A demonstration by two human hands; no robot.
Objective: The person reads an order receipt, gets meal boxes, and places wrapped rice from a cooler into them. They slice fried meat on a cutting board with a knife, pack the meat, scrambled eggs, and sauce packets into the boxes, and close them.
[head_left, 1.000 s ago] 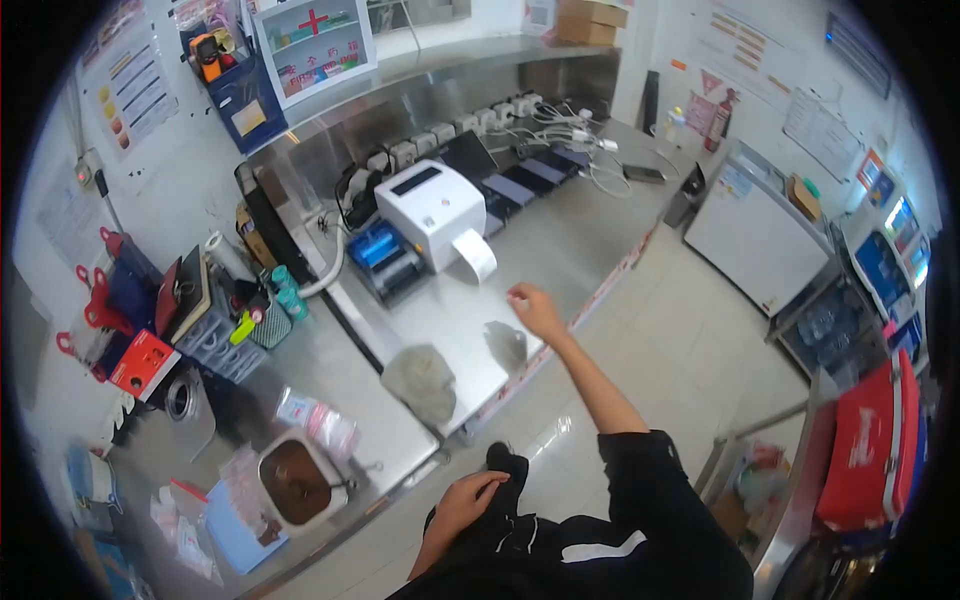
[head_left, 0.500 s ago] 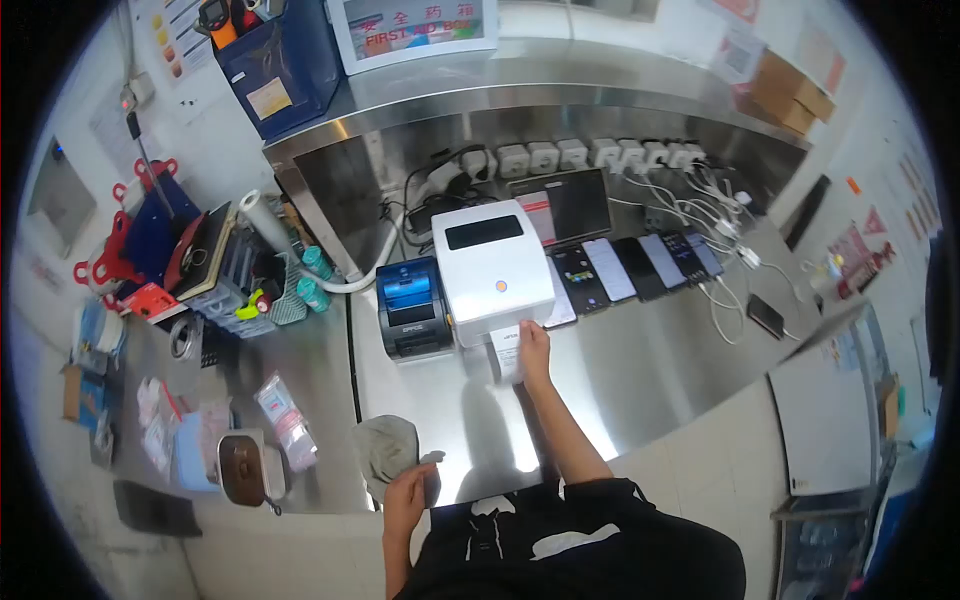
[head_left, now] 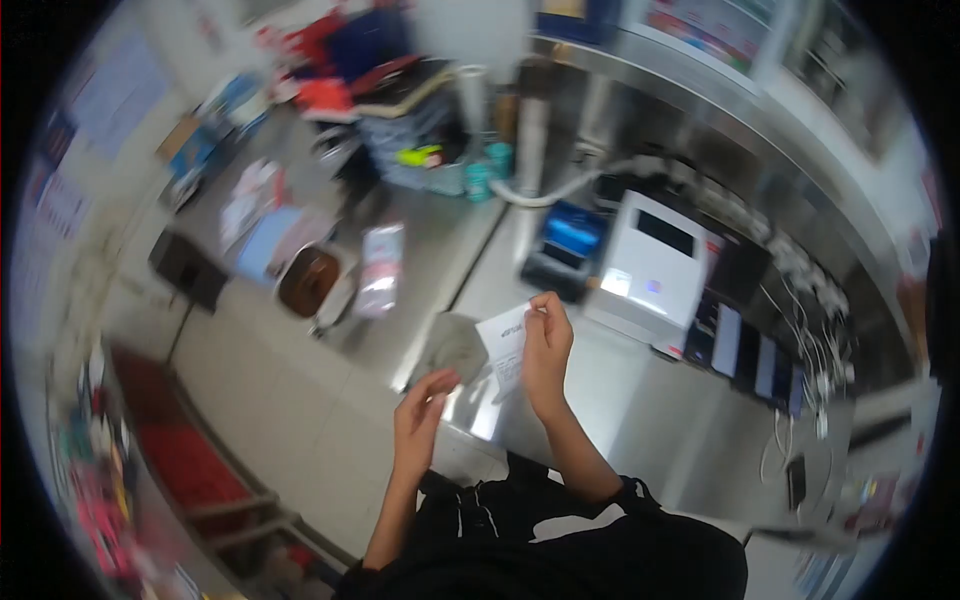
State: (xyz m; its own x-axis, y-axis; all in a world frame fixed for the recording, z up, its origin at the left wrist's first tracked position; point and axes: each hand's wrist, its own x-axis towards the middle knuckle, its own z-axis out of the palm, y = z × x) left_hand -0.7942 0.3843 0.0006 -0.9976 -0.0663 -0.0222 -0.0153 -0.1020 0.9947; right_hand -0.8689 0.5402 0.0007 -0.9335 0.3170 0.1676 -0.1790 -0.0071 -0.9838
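Observation:
Between the fingers of my right hand [head_left: 547, 335] is a white printed paper slip [head_left: 507, 345], held by its upper right part and hanging toward the lower left. My left hand [head_left: 424, 398] is at the near edge of a grey-green cloth-like item [head_left: 455, 345] on the steel counter. Its fingers are partly spread; whether they touch that item is unclear. The white label printer [head_left: 650, 270] stands to the right of my right hand, apart from the slip, with a smaller blue and black printer [head_left: 566, 250] on its left.
Several phones [head_left: 740, 350] and tangled white cables [head_left: 805, 310] lie right of the printers. On the left counter are a brown-filled container [head_left: 309, 281], a packet [head_left: 381, 270] and stacked folders [head_left: 400, 110]. A red shelf [head_left: 190, 460] stands lower left.
The view has turned to the left. My right hand has moved away from the white printer with the paper slip, which is now free of it. My left hand's fingers are more spread.

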